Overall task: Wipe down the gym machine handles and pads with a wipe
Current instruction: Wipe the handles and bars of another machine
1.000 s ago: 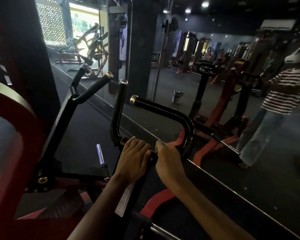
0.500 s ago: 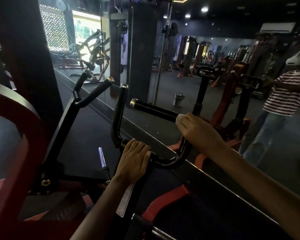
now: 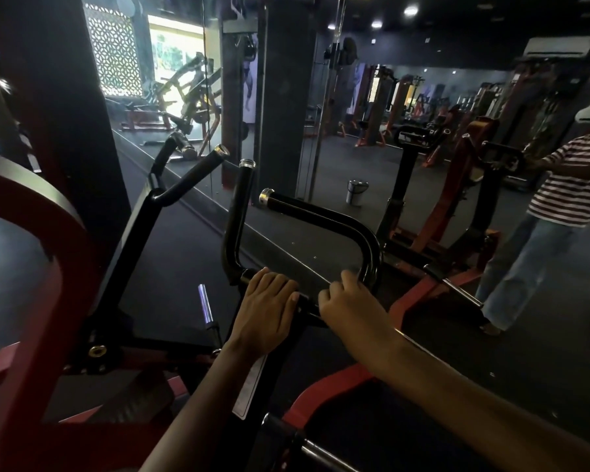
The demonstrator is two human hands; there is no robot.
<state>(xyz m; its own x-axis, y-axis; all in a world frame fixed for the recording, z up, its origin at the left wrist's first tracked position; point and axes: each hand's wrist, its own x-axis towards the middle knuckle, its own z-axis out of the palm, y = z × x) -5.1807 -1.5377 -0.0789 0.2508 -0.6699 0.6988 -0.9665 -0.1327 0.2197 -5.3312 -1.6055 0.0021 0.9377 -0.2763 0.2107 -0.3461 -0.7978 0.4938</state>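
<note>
A black bent-tube handle (image 3: 324, 218) with chrome end caps rises from the red gym machine in front of me. My left hand (image 3: 266, 313) grips the handle's low crossbar near its left bend. My right hand (image 3: 349, 303) grips the same bar just to the right, fingers curled over it near the right bend. No wipe shows in either hand; whatever lies under the palms is hidden. A second black handle (image 3: 184, 183) stands further left.
The machine's red frame (image 3: 24, 267) curves at the left. A chrome peg (image 3: 205, 303) sticks up beside my left hand. A wall mirror ahead reflects a person in a striped shirt (image 3: 566, 195), other machines and a small steel bin (image 3: 356, 192).
My right hand slid from the handle's upper arm back down around the bend to the low crossbar beside my left hand. The left hand stayed put.
</note>
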